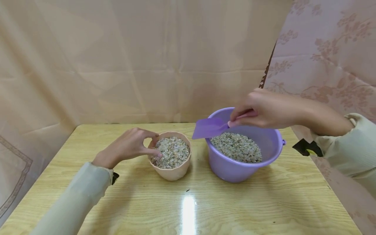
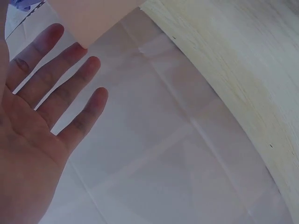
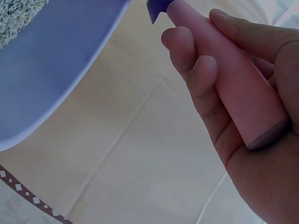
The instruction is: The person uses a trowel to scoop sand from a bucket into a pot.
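Note:
A peach plant pot (image 1: 171, 173) holds pale gravel (image 1: 173, 151). My left hand (image 1: 130, 145) is at its left rim, thumb reaching over the gravel. In the left wrist view, the fingers (image 2: 60, 95) are spread and nearly straight, with fingertips right at the pot's wall (image 2: 91, 18). My right hand (image 1: 261, 109) grips the pink handle (image 3: 233, 74) of a small purple shovel (image 1: 208, 128). Its blade extends left over the near-left rim of a purple bucket (image 1: 235, 169), toward the pot. More gravel (image 1: 238, 147) lies inside the bucket.
Pot and bucket stand side by side on a wood-grain table (image 1: 147, 202). Beige cloth (image 1: 147, 65) hangs behind it, and a floral cloth (image 1: 337, 58) hangs at the right. A few dark specks lie on the tabletop near the front.

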Demonstrator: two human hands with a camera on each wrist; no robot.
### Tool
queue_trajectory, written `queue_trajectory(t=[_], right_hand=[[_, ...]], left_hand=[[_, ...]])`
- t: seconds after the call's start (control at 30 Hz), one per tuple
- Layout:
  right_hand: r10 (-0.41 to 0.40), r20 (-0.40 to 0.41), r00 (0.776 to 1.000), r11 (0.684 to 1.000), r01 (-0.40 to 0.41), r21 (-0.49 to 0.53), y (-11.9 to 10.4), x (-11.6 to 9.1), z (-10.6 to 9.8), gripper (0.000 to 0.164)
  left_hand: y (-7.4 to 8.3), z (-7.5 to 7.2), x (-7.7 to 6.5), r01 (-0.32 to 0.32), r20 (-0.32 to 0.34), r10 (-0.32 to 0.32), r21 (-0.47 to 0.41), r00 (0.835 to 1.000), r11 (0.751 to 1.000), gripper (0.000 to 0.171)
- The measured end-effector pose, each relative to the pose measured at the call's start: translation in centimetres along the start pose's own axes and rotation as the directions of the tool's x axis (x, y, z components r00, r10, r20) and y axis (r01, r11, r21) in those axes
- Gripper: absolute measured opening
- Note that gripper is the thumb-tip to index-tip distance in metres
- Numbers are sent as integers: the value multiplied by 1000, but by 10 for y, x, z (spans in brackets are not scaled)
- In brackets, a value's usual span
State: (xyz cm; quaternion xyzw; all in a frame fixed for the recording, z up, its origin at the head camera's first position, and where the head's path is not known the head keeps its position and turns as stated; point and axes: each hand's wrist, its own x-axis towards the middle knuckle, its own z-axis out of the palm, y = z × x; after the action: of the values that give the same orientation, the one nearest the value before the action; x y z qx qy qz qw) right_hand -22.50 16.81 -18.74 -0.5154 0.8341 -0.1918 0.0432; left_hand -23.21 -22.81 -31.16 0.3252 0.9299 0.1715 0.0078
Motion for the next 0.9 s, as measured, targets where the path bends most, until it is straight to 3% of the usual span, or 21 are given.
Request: queue_trajectory(t=[0.33, 0.43, 0.67, 0.9], right_hand=[[52, -40, 998, 999, -51, 12, 13, -22, 3, 9], [79, -41, 996, 997, -79, 1, 16, -32, 3, 9], [97, -55, 994, 995, -98, -17, 23, -51, 4, 9], [92, -42, 995, 996, -93, -2, 30, -58, 13, 12]], left_hand=[[13, -3, 17, 21, 1, -21, 14, 1000, 1000, 46], [20, -2, 23, -2, -7, 2, 11, 1000, 1000, 48], [33, 0, 36, -102, -32, 102, 6, 994, 995, 36], [49, 0, 47, -123, -17, 123, -20, 992, 992, 48]])
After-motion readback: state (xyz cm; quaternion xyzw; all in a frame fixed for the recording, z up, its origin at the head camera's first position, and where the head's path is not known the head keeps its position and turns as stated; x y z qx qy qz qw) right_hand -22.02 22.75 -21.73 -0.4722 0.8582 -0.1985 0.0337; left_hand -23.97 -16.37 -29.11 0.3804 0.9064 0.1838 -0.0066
